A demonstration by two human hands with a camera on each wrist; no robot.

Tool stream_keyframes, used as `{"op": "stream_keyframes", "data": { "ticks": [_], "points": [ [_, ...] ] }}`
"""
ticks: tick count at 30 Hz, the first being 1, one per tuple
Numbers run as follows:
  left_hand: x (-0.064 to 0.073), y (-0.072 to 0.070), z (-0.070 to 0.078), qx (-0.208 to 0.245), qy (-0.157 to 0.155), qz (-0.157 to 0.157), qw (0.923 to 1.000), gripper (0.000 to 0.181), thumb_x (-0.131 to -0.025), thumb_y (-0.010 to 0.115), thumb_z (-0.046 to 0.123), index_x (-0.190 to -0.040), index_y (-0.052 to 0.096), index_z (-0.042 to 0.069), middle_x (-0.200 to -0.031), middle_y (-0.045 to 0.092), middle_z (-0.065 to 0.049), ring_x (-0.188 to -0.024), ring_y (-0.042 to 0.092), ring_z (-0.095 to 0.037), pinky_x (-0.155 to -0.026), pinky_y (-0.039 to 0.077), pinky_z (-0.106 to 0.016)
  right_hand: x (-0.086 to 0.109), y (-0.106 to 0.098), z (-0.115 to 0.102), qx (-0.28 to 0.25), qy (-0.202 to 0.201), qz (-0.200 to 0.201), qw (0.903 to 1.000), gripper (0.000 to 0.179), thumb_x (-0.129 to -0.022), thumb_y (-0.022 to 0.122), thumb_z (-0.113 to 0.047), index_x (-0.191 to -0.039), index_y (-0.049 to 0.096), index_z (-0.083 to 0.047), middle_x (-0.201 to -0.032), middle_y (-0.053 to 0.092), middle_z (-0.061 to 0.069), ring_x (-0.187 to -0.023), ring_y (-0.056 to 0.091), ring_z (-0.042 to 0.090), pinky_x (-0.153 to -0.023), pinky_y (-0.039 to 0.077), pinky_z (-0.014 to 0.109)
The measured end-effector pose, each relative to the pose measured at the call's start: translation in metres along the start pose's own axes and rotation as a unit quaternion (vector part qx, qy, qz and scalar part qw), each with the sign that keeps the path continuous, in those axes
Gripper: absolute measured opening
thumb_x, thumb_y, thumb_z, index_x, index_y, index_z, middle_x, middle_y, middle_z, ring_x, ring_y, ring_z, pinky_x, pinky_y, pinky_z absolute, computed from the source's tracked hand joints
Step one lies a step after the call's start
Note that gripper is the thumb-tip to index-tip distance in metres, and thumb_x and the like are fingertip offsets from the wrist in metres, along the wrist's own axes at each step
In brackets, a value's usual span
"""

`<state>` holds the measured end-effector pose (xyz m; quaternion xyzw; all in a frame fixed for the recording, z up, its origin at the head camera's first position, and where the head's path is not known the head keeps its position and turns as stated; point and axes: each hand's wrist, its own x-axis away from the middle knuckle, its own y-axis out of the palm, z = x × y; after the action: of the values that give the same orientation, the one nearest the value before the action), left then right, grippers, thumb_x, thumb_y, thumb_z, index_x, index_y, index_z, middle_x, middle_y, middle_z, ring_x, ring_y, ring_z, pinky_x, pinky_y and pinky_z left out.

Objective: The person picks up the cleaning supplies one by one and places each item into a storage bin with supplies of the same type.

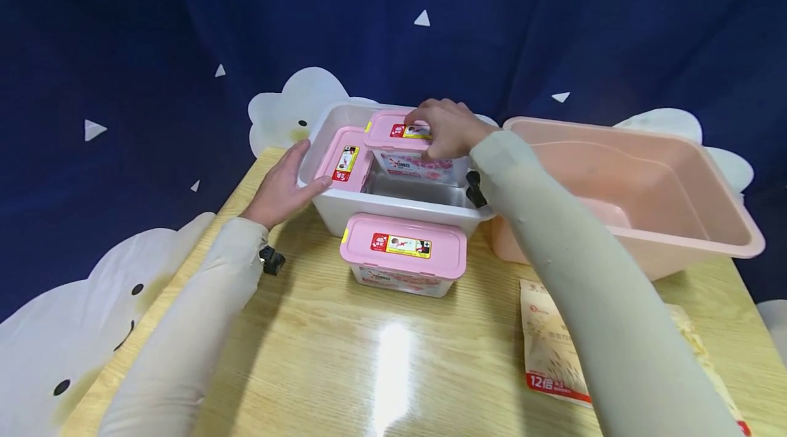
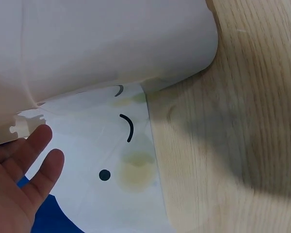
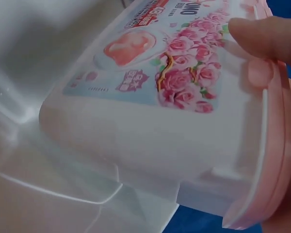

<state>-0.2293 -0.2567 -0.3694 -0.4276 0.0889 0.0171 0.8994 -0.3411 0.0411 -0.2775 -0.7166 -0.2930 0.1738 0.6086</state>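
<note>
My right hand grips a pink-lidded OMO laundry pod box across its lid, thumb on the rose-printed front. This box is at the back of a white plastic bin, partly inside it; the right wrist view shows the box's pale side close to the bin wall. A second pink-lidded box lies crosswise in the bin's left end. At that end my left hand rests with its thumb over the rim and its fingers loosely extended by the outer wall. A third pink-lidded box stands on the table before the bin.
A larger peach-coloured tub stands right of the white bin. Printed paper-like packets lie at the table's right front, partly behind my right sleeve. Behind the wooden table hangs a dark blue curtain with clouds and triangles.
</note>
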Motion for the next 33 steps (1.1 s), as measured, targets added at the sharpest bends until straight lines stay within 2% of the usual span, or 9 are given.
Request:
{"op": "stream_keyframes", "data": {
  "ticks": [5, 10, 15, 19, 24, 33],
  "points": [
    [0.004, -0.005, -0.001, -0.006, -0.007, 0.0, 1.0, 0.089, -0.09, 0.062, 0.047, -0.158, 0.019, 0.009, -0.164, 0.025, -0.015, -0.146, 0.034, -0.041, -0.117, 0.031, -0.062, -0.004, 0.009, -0.003, 0.002, -0.005, -0.013, 0.9999, 0.072, -0.074, 0.074, -0.028, -0.142, 0.053, -0.02, -0.153, 0.043, 0.011, -0.134, 0.038, 0.032, -0.114, 0.031, 0.05],
    [0.006, -0.009, -0.001, -0.004, -0.008, 0.007, 0.9999, 0.089, -0.09, 0.062, 0.047, -0.159, 0.019, 0.009, -0.164, 0.025, -0.014, -0.147, 0.033, -0.041, -0.118, 0.03, -0.063, -0.009, 0.018, 0.002, -0.003, 0.003, -0.01, 0.9999, 0.072, -0.075, 0.074, -0.029, -0.143, 0.052, -0.021, -0.155, 0.042, 0.011, -0.136, 0.037, 0.033, -0.12, 0.026, 0.054],
    [0.009, -0.002, 0.001, 0.002, -0.017, -0.005, 0.9998, 0.089, -0.09, 0.062, 0.048, -0.159, 0.019, 0.012, -0.164, 0.026, -0.013, -0.147, 0.033, -0.039, -0.118, 0.03, -0.062, -0.007, 0.037, 0.014, 0.001, 0.023, -0.011, 0.9997, 0.072, -0.075, 0.074, -0.026, -0.143, 0.052, -0.02, -0.152, 0.046, 0.01, -0.135, 0.041, 0.032, -0.121, 0.027, 0.056],
    [0.011, 0.003, 0.005, 0.006, -0.009, -0.017, 0.9998, 0.089, -0.09, 0.062, 0.048, -0.159, 0.018, 0.011, -0.164, 0.026, -0.014, -0.146, 0.035, -0.04, -0.117, 0.031, -0.063, -0.002, 0.049, 0.022, 0.004, 0.039, -0.014, 0.9991, 0.071, -0.074, 0.074, -0.025, -0.142, 0.053, -0.019, -0.144, 0.052, 0.01, -0.128, 0.045, 0.031, -0.119, 0.032, 0.054],
    [0.01, 0.0, 0.008, 0.0, -0.005, -0.011, 0.9999, 0.088, -0.091, 0.061, 0.047, -0.159, 0.018, 0.011, -0.164, 0.027, -0.015, -0.146, 0.035, -0.04, -0.117, 0.032, -0.063, -0.001, 0.05, 0.021, -0.009, 0.046, -0.002, 0.9989, 0.071, -0.073, 0.074, -0.025, -0.141, 0.053, -0.02, -0.137, 0.055, 0.009, -0.121, 0.046, 0.03, -0.114, 0.036, 0.053],
    [0.006, 0.0, 0.009, 0.001, -0.006, -0.018, 0.9998, 0.089, -0.09, 0.061, 0.048, -0.159, 0.018, 0.012, -0.164, 0.026, -0.014, -0.146, 0.035, -0.039, -0.117, 0.032, -0.062, 0.001, 0.048, 0.021, 0.0, 0.05, -0.009, 0.9987, 0.071, -0.073, 0.074, -0.024, -0.141, 0.053, -0.019, -0.142, 0.052, 0.01, -0.124, 0.045, 0.031, -0.117, 0.034, 0.053]
  ]
}}
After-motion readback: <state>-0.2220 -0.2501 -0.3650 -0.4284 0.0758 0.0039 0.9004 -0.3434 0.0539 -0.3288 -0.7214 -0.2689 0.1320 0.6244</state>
